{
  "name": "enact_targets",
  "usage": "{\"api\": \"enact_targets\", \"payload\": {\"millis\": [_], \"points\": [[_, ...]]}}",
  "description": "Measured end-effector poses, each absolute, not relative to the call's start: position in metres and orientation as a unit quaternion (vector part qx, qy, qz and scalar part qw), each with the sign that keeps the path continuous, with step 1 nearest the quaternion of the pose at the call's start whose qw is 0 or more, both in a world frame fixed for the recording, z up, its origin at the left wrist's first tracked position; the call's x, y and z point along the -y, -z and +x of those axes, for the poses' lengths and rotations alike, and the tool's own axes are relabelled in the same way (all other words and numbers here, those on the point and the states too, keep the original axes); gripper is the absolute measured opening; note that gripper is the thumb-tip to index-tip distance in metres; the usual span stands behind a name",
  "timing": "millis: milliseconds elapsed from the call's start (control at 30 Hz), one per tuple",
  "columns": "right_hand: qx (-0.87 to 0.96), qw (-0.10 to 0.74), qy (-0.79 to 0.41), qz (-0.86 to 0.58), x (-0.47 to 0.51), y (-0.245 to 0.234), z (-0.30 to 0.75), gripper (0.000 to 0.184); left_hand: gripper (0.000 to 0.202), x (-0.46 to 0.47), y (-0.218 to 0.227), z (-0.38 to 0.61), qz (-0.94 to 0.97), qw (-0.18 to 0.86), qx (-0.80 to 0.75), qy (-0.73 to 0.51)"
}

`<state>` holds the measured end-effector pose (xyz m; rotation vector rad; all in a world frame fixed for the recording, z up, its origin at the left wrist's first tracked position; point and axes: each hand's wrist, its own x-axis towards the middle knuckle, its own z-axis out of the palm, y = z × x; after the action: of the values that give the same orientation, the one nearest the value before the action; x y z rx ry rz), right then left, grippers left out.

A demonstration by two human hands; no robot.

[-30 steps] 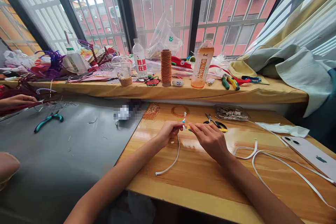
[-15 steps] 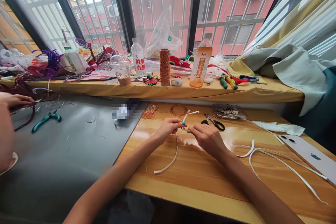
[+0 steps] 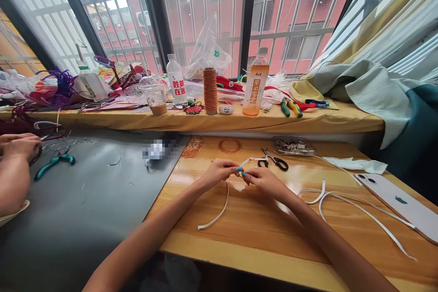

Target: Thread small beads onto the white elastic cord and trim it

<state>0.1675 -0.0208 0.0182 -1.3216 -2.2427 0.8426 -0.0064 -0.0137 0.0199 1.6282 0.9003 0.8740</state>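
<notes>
Above the wooden table, my left hand (image 3: 221, 172) pinches a thin white cord (image 3: 224, 208) between thumb and fingertips. One length of the cord hangs below the hand and curls on the tabletop; a shorter part sticks out beyond the fingers toward the scissors (image 3: 275, 160). My right hand (image 3: 262, 179) is closed at the same spot, its fingertips meeting those of the left. The small part of the cord between the fingertips is mostly hidden. Behind my hands lie a coil of copper wire (image 3: 229, 146) and a bundle of short copper pieces (image 3: 192, 147).
More white cord (image 3: 369, 221) and a phone (image 3: 398, 205) lie at the right, near a tissue (image 3: 356, 164) and a clear tray (image 3: 294, 145). At left, another person's hands (image 3: 20, 148) work near teal pliers (image 3: 54, 164). Bottles and a brown thread spool (image 3: 210, 91) line the sill.
My right hand has turned and come up against the left fingertips. The cord's upper end has swung from upright toward the right. The other person's hand has moved.
</notes>
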Motion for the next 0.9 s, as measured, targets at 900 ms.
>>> {"api": "enact_targets", "payload": {"millis": [900], "points": [[0.568,0.184,-0.701,-0.391,0.027,-0.027,0.172,0.022,0.019,0.019,-0.007,0.000,0.808,0.256,-0.355,-0.394]]}}
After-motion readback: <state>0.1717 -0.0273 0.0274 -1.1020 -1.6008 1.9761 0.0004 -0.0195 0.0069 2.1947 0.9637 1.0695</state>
